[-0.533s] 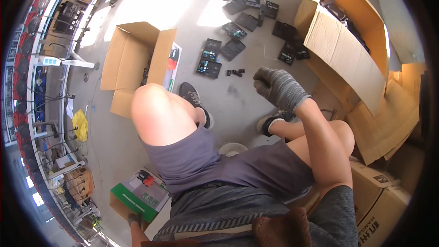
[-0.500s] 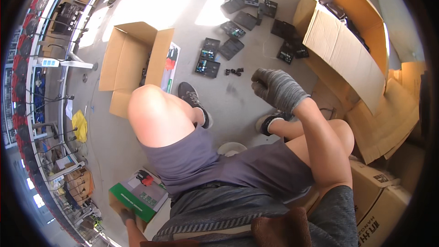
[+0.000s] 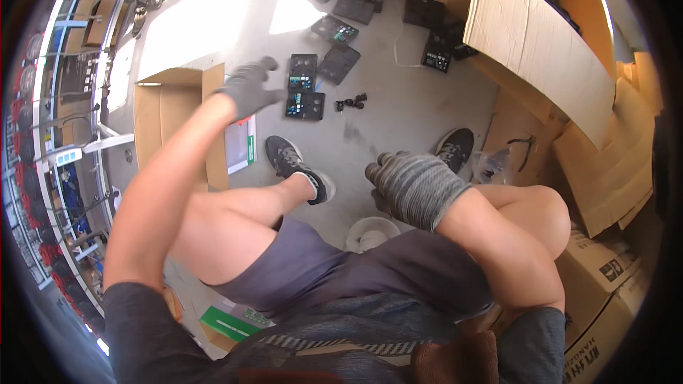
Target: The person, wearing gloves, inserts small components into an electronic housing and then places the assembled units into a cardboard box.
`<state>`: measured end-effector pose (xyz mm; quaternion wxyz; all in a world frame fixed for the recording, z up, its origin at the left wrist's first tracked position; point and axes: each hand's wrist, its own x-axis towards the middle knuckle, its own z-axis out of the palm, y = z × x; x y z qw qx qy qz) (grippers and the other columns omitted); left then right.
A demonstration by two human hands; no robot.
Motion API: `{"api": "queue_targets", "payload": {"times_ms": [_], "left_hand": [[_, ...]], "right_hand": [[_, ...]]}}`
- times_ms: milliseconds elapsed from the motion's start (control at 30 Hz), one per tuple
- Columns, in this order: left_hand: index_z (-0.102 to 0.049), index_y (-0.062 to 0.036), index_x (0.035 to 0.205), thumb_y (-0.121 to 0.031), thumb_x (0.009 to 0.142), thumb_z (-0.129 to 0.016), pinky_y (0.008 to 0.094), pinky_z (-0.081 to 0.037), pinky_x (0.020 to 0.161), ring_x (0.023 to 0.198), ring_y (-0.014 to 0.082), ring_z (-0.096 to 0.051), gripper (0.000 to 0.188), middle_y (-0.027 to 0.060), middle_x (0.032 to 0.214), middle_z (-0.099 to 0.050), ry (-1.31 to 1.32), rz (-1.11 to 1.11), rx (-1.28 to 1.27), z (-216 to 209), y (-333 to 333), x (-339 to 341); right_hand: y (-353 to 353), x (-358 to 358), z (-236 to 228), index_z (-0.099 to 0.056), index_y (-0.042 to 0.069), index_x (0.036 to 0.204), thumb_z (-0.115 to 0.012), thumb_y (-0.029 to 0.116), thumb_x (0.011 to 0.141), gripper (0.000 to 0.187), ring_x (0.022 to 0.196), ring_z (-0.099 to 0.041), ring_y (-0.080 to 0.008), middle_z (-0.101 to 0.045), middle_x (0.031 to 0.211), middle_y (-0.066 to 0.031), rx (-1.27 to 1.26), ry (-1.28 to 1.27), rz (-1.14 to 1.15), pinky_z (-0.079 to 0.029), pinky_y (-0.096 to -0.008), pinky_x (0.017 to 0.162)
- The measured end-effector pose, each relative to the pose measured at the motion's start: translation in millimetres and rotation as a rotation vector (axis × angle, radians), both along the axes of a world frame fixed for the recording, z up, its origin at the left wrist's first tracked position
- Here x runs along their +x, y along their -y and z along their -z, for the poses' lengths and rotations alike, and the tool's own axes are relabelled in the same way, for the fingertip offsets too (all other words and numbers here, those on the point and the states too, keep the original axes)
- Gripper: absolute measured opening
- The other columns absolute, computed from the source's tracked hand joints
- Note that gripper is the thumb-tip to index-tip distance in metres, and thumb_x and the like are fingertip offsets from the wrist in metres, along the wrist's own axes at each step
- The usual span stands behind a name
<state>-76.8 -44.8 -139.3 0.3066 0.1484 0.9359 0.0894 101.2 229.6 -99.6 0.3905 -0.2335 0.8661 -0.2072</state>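
Note:
My left hand (image 3: 249,89), in a grey knit glove, stretches forward over the edge of an open cardboard box (image 3: 167,117). Its thumb and fingers are apart with nothing between them. Just beyond lie two flat black cases, a farther one (image 3: 303,72) and a nearer one (image 3: 304,106) with small coloured pieces inside. A cluster of small black parts (image 3: 351,102) rests on the floor to their right. My right hand (image 3: 420,188), gloved in striped grey, hovers above my right thigh with its fingers curled; whatever is inside them is hidden.
More black cases (image 3: 353,8) lie scattered farther off. A large open carton (image 3: 530,35) with dark items stands at right, beside a clear plastic bag (image 3: 492,165). A white round container (image 3: 371,233) sits between my legs, a green-and-white box (image 3: 231,321) at lower left. Shelving lines the left.
My left hand has left the green-and-white box at lower left and swung forward to the open cardboard box. My right hand has come lower and nearer; my right foot has shifted outward.

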Motion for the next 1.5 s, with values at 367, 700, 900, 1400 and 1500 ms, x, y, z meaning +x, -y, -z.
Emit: {"api": "queue_targets", "payload": {"times_ms": [367,700,900,1400,1500], "left_hand": [[-0.06,-0.0086,0.129,-0.042,0.08,-0.079,0.0422,-0.051,0.099,0.119,0.0338,-0.06,0.062,0.0152,0.127,-0.059,-0.04,-0.053,-0.386,249.7,-38.9,79.0],[-0.07,-0.0046,0.105,-0.034,0.08,-0.074,0.048,-0.052,0.086,0.104,0.0382,-0.064,0.039,0.0191,0.112,-0.066,-0.397,-0.286,-0.265,191.0,1.8,53.7],[-0.061,-0.0028,0.091,-0.015,0.084,-0.06,0.0363,-0.056,0.065,0.072,0.0192,-0.062,0.014,0.0075,0.085,-0.062,0.077,-0.93,0.876,58.6,1.9,-5.2],[-0.056,-0.0077,0.124,-0.076,0.092,-0.046,0.0467,-0.054,0.1,0.113,0.032,-0.065,0.076,0.0164,0.125,-0.064,0.657,-0.624,1.585,-102.9,-60.5,69.5],[-0.046,-0.0081,0.145,-0.067,0.099,-0.04,0.0521,-0.057,0.095,0.114,0.0354,-0.064,0.075,0.0185,0.133,-0.059,0.912,-0.811,1.33,-89.7,-73.0,78.0]], "right_hand": [[-39.4,-6.7,-84.5,-0.067,0.0,0.104,-0.056,0.016,0.093,0.023,0.087,-0.069,-0.0336,-0.069,0.091,-0.0175,-0.119,0.113,1.176,-0.056,-0.044,0.075],[-13.2,-0.2,-13.5,-0.069,0.002,0.106,-0.056,0.014,0.093,0.022,0.088,-0.071,-0.0352,-0.071,0.093,-0.0193,-0.188,-0.145,0.192,-0.058,-0.0446,0.075],[-13.6,-40.2,-19.3,-0.067,0.002,0.114,-0.061,0.018,0.09,0.029,0.094,-0.07,-0.0338,-0.071,0.102,-0.0208,-0.014,-0.201,0.203,-0.056,-0.043,0.082],[-18.9,-42.8,-43.2,-0.059,0.004,0.123,-0.068,0.005,0.091,0.033,0.082,-0.067,-0.0182,-0.068,0.104,-0.0122,-1.088,0.006,0.746,-0.058,-0.0315,0.07],[-18.1,-48.2,-41.6,-0.059,0.007,0.119,-0.073,-0.002,0.081,0.041,0.091,-0.067,-0.0249,-0.063,0.107,-0.0143,-0.869,-0.669,0.546,-0.059,-0.0352,0.077]]}}
